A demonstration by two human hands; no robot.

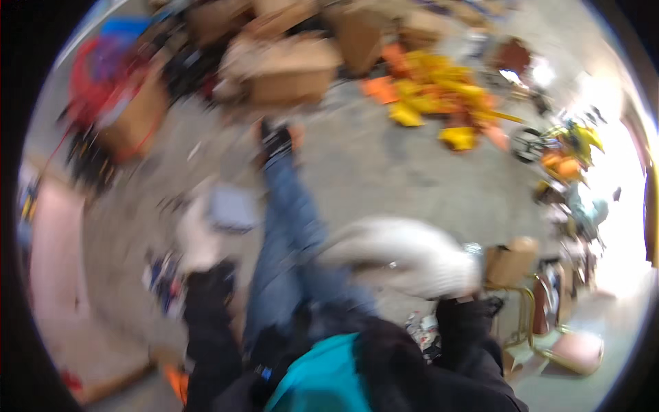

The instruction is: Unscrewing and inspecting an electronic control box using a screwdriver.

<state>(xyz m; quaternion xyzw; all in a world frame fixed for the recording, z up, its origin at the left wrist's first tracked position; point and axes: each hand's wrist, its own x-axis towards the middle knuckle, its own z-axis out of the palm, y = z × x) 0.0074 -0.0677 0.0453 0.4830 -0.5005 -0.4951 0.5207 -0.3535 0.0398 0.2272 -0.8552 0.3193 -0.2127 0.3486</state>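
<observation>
A white glove covers my left hand (pixel 197 230), which is left of my jeans-clad legs. A flat, grey-blue rectangular thing (pixel 232 208), perhaps a small box, sits against the inner side of that hand and seems to be in its grip. My right hand (pixel 405 255), also in a white glove with a ribbed cuff, reaches across in front of my thigh with its fingers toward the left. Motion smears those fingers, and nothing can be made out in them. Dark sleeves cover both forearms.
Cardboard boxes (pixel 292 72) stand ahead on the concrete floor. Yellow and orange pieces (pixel 432 86) lie piled beyond to the right. At left are a red tangled heap (pixel 96 82) and another carton (pixel 134 120). A metal-framed chair (pixel 576 349) is at lower right.
</observation>
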